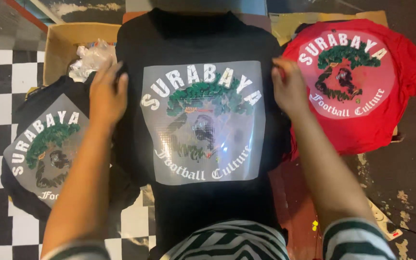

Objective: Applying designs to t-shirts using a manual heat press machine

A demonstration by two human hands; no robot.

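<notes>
Matt cloth shirt (203, 43), glossy film (203, 123)
</notes>
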